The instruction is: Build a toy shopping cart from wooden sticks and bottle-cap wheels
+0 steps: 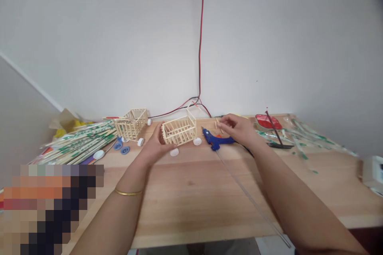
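My left hand (153, 145) is closed around the left end of a small cart (179, 130) built of thin wooden sticks. White round wheels (197, 141) show along the cart's lower edge. To the right of it lies a blue glue gun (214, 140), its nozzle towards the cart and a long clear glue stick (245, 191) running from its rear to the table's front edge. Just behind the gun, my right hand (237, 127) has its fingers pinched together at a short wooden stick (219, 124); the fingers partly hide it.
A second stick cart (131, 124) stands at the left, beside blue discs (125, 150) and bundled bamboo sticks (86, 143) in wrappers. On the right are a red-filled container (268, 122), a dark tool (279, 146) and plastic wrappers (302, 139). Red-black cable (201, 40) hangs down the wall.
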{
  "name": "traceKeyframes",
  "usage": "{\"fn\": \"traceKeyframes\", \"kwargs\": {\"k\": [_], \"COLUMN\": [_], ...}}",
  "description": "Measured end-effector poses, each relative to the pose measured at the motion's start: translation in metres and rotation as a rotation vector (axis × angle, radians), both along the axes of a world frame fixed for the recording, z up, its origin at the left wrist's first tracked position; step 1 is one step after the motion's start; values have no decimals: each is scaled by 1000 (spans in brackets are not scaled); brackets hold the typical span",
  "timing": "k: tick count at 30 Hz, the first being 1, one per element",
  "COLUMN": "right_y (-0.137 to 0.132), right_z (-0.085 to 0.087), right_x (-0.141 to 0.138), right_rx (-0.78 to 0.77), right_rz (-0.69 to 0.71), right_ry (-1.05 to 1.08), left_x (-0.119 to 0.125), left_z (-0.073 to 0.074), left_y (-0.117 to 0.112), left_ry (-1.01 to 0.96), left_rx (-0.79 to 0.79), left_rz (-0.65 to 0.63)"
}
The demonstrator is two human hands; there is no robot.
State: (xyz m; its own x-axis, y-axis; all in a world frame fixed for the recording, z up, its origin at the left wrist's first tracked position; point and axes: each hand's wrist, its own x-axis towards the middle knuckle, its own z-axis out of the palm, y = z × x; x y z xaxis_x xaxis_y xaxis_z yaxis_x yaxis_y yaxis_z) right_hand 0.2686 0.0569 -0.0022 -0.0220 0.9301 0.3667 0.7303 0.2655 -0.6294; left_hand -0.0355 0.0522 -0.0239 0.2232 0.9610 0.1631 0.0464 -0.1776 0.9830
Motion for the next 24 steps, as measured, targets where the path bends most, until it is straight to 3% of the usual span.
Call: {"fn": "traceKeyframes", "kwargs": {"k": [5, 9, 24], "right_y": [-14, -17, -21], "right_z": [5, 3, 9], "right_x": [-18, -23, -30], "right_rx": [-197, -308, -260], "right_rz": [307, 462, 499], "right_ry": [133, 193, 222], "left_x": [-3, -3, -1], "left_z": [-3, -1, 5], "left_y": [3, 1, -5], "left_ry": [-177, -236, -225], "left_rx": [-34, -61, -60], "left_rz": [-130, -178, -196]}}
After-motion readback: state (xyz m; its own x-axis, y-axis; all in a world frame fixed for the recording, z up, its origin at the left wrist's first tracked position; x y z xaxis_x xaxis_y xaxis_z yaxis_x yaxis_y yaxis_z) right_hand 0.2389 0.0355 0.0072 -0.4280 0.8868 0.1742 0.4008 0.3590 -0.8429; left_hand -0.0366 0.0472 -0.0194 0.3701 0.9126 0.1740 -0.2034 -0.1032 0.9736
